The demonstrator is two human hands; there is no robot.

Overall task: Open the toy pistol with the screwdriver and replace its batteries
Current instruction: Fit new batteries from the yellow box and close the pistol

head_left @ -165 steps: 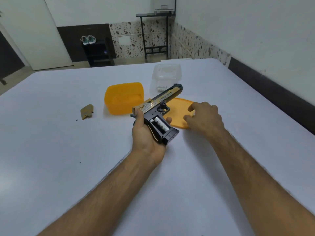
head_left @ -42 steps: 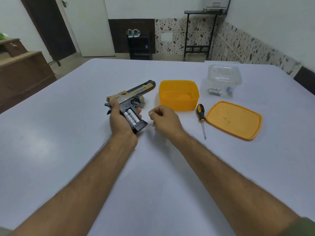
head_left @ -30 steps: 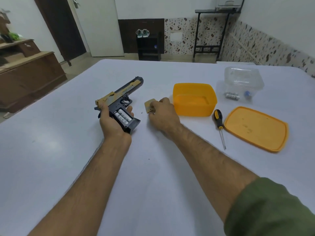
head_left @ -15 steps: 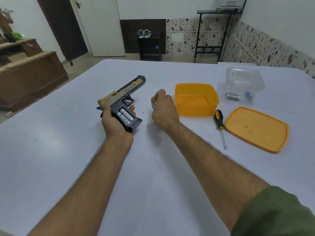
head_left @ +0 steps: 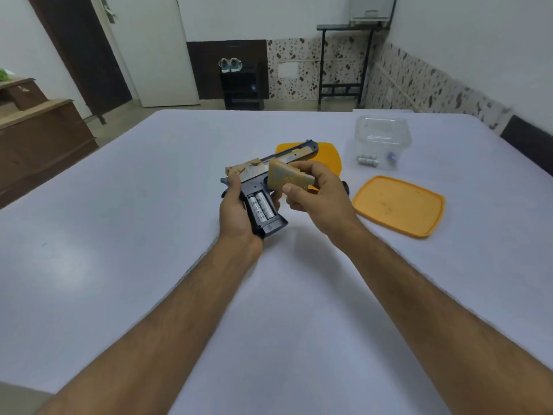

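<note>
While the left hand (head_left: 236, 211) wraps the grip of the toy pistol (head_left: 263, 187) and holds it just above the middle of the desk (head_left: 119, 265), the right hand (head_left: 317, 199) pinches the tan battery cover (head_left: 287, 176) between thumb and fingers, right beside the open grip. 2 batteries (head_left: 261, 206) lie side by side in the uncovered bay, so refitting the cover looks like the step in hand.

The pistol looks like light, stiff moulded plastic; it should handle easily with 1 hand round the grip, as now, leaving the bay clear. The cover is a thin, rigid plate, probably easy to crack at its edges, so I would hold it by the rim and seat it squarely before any screw goes in. The batteries are smooth and could roll out if the grip tips over.

Counted: 1 pistol, 1 cover, 2 batteries in the bay. 1 orange tub (head_left: 332, 157) sits behind the pistol, 1 orange lid (head_left: 399, 205) toward the right edge, 1 clear box (head_left: 380, 142) further back with a few small items I cannot count. The screwdriver (head_left: 345, 187) is almost hidden behind the right hand.
</note>
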